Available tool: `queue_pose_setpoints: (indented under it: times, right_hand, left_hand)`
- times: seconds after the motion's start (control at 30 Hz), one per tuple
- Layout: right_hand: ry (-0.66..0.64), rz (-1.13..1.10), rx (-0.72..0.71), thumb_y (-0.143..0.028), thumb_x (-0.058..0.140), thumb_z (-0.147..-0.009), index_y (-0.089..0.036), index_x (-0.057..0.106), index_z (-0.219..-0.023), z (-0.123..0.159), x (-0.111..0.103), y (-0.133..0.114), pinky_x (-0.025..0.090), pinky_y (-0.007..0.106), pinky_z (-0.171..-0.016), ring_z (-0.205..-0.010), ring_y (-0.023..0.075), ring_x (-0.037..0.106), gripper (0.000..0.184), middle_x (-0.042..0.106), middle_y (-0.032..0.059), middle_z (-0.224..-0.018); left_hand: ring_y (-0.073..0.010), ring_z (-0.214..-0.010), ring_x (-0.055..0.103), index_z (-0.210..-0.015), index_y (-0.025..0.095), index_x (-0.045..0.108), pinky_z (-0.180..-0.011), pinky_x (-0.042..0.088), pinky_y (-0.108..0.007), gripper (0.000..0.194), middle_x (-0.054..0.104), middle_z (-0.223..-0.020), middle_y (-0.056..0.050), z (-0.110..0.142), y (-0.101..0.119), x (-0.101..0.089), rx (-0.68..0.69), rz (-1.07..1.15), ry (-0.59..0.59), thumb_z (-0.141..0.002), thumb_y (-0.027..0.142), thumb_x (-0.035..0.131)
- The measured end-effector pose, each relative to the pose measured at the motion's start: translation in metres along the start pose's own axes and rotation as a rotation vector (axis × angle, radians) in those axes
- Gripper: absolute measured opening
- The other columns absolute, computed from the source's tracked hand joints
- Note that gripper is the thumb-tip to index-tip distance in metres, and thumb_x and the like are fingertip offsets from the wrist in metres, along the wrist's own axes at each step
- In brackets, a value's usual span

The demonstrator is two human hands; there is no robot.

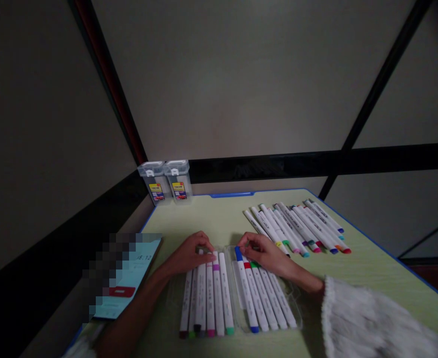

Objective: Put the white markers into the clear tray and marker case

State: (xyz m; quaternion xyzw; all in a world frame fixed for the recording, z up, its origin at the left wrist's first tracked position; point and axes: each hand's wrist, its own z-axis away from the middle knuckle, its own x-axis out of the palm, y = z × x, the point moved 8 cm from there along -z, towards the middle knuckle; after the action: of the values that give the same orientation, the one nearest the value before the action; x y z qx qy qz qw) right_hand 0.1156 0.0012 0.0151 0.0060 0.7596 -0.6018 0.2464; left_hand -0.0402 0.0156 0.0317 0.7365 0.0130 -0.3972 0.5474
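Note:
A clear plastic case (297,323) lies unfolded on the table, with white markers side by side in both halves. My left hand (193,253) reaches over the far ends of the left row, thumb and forefinger pinched at a marker with a purple band (216,291). At the right half, the fingers of my right hand (264,252) close on the far end of a blue-capped marker (246,286). The palm and wrist hover over a red-banded marker (255,293) and a green-banded marker (266,293) beside it. Fingertip contact is partly hidden.
Many loose markers (297,226) lie in a spread at the back right of the table (196,219). Two lidded clear boxes (177,186) stand at the back left corner. A lit phone or tablet (129,278) lies left of my left forearm. Walls rise behind the table.

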Motion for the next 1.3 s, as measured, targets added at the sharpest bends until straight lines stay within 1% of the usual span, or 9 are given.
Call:
queue_pose_setpoints:
  times: [0.13,0.33,0.43,0.53,0.6,0.8,1.0,1.13,1.3]
  right_hand:
    - [0.006,0.014,-0.007,-0.029,0.052,-0.076,-0.015,0.055,-0.074,0.0,0.0,-0.001,0.034,0.022,-0.047,-0.053,0.0105,0.045,0.014,0.052,-0.001,-0.061]
    - [0.012,0.03,-0.01,-0.028,0.052,-0.077,-0.015,0.055,-0.074,0.0,-0.001,-0.001,0.034,0.022,-0.048,-0.053,0.0104,0.044,0.013,0.052,-0.0011,-0.061]
    - [0.013,0.03,-0.009,-0.028,0.052,-0.077,-0.016,0.055,-0.073,0.0,-0.001,-0.002,0.034,0.022,-0.048,-0.053,0.0106,0.045,0.013,0.052,-0.0013,-0.061]
    - [0.013,0.027,-0.004,-0.028,0.052,-0.077,-0.016,0.055,-0.073,0.001,0.0,-0.002,0.034,0.022,-0.047,-0.053,0.0108,0.044,0.012,0.051,-0.0013,-0.06]
    - [0.011,0.026,-0.002,-0.027,0.052,-0.077,-0.016,0.054,-0.073,0.001,0.0,-0.003,0.033,0.022,-0.047,-0.052,0.0107,0.044,0.012,0.051,-0.0014,-0.059]
    - [-0.006,0.022,-0.004,-0.029,0.051,-0.077,-0.017,0.054,-0.073,0.001,0.001,-0.006,0.033,0.022,-0.048,-0.052,0.0105,0.044,0.013,0.05,-0.0017,-0.06]
    - [0.01,0.019,0.0,-0.03,0.053,-0.076,-0.017,0.054,-0.072,0.001,0.0,-0.006,0.032,0.022,-0.047,-0.052,0.0107,0.044,0.014,0.05,-0.0021,-0.059]
    - [0.018,-0.001,-0.011,-0.031,0.054,-0.076,-0.017,0.052,-0.07,0.001,0.0,-0.007,0.032,0.022,-0.047,-0.052,0.0101,0.042,0.016,0.049,-0.0021,-0.06]
    - [0.019,-0.058,-0.024,-0.034,0.058,-0.075,-0.018,0.049,-0.069,0.001,0.001,-0.011,0.032,0.021,-0.047,-0.052,0.0089,0.041,0.02,0.047,-0.0037,-0.06]
  left_hand:
    - [-0.0134,-0.075,0.051,-0.068,0.013,0.063,-0.065,0.039,-0.023,0.014,0.05,-0.078,-0.001,-0.001,0.0,0.0,-0.01,-0.004,0.022,-0.063,0.026,0.063]
    - [-0.0128,-0.073,0.052,-0.063,0.013,0.059,-0.066,0.041,-0.023,0.012,0.053,-0.077,-0.001,-0.002,0.001,-0.002,0.004,0.067,0.077,-0.064,0.025,0.062]
    - [-0.0142,-0.073,0.054,-0.063,0.013,0.059,-0.068,0.042,-0.025,0.013,0.057,-0.076,-0.003,-0.003,0.003,-0.002,0.009,0.088,0.068,-0.064,0.025,0.061]
    - [-0.0153,-0.072,0.056,-0.064,0.012,0.059,-0.067,0.042,-0.026,0.013,0.061,-0.075,-0.004,-0.003,0.001,-0.001,-0.042,0.127,0.055,-0.065,0.025,0.06]
    - [-0.0154,-0.07,0.057,-0.063,0.012,0.06,-0.067,0.043,-0.027,0.012,0.062,-0.072,-0.004,-0.002,-0.001,0.0,-0.067,0.151,0.049,-0.065,0.024,0.06]
    - [-0.0147,-0.066,0.058,-0.06,0.012,0.061,-0.066,0.044,-0.027,0.014,0.066,-0.069,-0.005,-0.003,-0.004,0.001,-0.073,0.195,0.035,-0.065,0.025,0.06]
    - [-0.0131,-0.061,0.057,-0.06,0.011,0.061,-0.063,0.044,-0.026,0.012,0.065,-0.065,-0.003,-0.003,-0.005,0.001,-0.101,0.22,0.074,-0.06,0.023,0.065]
    - [-0.0109,-0.056,0.054,-0.061,0.011,0.061,-0.057,0.042,-0.023,0.013,0.062,-0.059,-0.001,-0.004,-0.005,-0.002,-0.118,0.254,0.1,-0.059,0.023,0.066]
    - [-0.0094,-0.054,0.054,-0.063,0.012,0.059,-0.054,0.04,-0.021,0.016,0.061,-0.057,0.001,-0.003,-0.003,-0.002,-0.155,0.347,0.07,-0.056,0.023,0.069]
